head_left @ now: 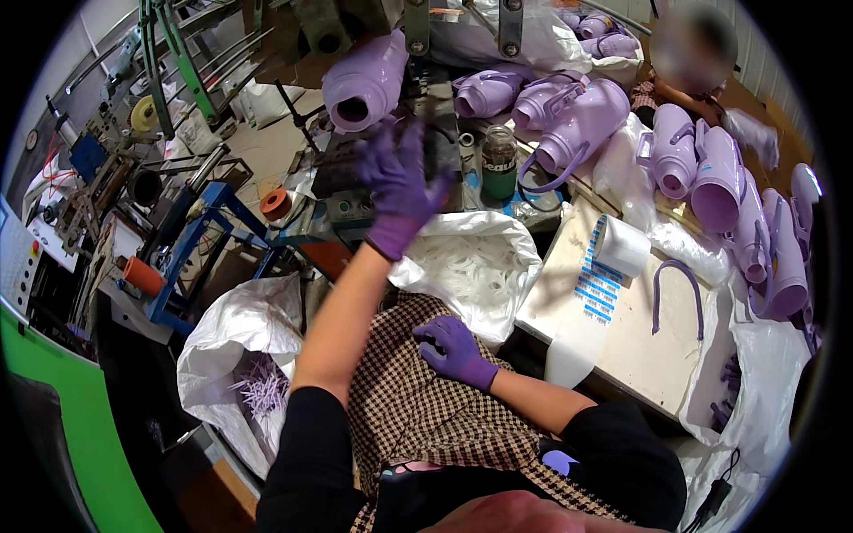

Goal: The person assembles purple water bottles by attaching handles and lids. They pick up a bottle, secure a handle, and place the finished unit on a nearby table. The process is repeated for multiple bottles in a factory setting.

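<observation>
My left hand (402, 191), in a purple glove, reaches forward with its fingers spread and slightly blurred; nothing shows in it. Just beyond it, a lilac jug body (369, 75) lies tilted in a dark metal press (336, 173), its round opening toward me. Whether my fingers touch the jug or the press, I cannot tell. My right hand (455, 354), gloved the same way, rests on my checked apron (391, 355) with its fingers curled in; what they hold, if anything, is hidden. Beside it stands a white bag (524, 258) of pale translucent rings (458, 262).
Several lilac jugs (582, 124) with handles lie at the right. A glass jar (498, 164) stands by the press. On a pale board (657, 346) are a label roll (622, 247) and a purple handle strip (678, 266). A bag of purple sticks (264, 386) sits lower left. Another person (684, 98) works far right.
</observation>
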`<state>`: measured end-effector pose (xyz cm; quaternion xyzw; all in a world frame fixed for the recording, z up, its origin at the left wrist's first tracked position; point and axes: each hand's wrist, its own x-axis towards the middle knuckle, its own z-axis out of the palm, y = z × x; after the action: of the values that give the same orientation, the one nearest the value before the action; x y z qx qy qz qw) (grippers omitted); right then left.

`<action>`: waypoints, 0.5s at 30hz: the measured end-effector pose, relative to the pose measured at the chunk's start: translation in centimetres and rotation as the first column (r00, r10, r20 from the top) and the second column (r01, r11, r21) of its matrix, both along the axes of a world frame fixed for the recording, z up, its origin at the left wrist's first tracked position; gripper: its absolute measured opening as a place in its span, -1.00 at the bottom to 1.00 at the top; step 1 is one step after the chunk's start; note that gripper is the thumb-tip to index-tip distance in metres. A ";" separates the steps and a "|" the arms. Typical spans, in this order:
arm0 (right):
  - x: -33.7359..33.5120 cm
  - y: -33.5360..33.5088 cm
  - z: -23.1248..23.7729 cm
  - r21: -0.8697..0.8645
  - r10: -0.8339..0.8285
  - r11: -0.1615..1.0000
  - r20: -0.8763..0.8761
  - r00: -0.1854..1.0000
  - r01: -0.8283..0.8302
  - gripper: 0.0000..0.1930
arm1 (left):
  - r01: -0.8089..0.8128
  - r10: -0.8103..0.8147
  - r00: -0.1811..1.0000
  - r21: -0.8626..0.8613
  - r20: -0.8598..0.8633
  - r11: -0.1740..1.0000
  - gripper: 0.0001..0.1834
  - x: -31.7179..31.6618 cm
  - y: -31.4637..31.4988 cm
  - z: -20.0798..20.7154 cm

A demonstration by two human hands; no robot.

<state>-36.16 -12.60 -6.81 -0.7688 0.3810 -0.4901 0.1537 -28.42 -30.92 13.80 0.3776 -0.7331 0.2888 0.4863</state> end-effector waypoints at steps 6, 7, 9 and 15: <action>-0.2 -0.3 -0.7 0.154 -0.030 0.988 0.108 0.994 0.013 -0.14 | 0.648 -0.579 0.726 0.088 -0.371 0.756 -0.43 -1.2 4.9 -1.6; -0.5 0.1 -1.0 0.154 -0.085 0.985 0.039 0.996 0.078 -0.08 | 0.735 -0.599 0.615 0.097 -0.512 0.671 -0.49 -0.5 5.2 -2.4; -0.3 0.6 -0.1 0.279 -0.036 0.960 0.156 0.987 -0.010 -0.04 | 0.784 -0.442 0.518 0.199 -0.733 0.589 -0.69 1.8 6.1 -2.6; 0.0 -1.2 -0.3 0.393 -0.182 0.917 0.261 0.948 0.068 -0.21 | 0.736 -0.583 0.591 0.078 -0.557 0.672 -0.80 5.7 7.2 -0.2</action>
<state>-36.12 -13.85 -7.08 -0.6175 0.4904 -0.5242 0.3216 -22.69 -23.76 13.63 0.2033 -0.7076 -0.1351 0.6631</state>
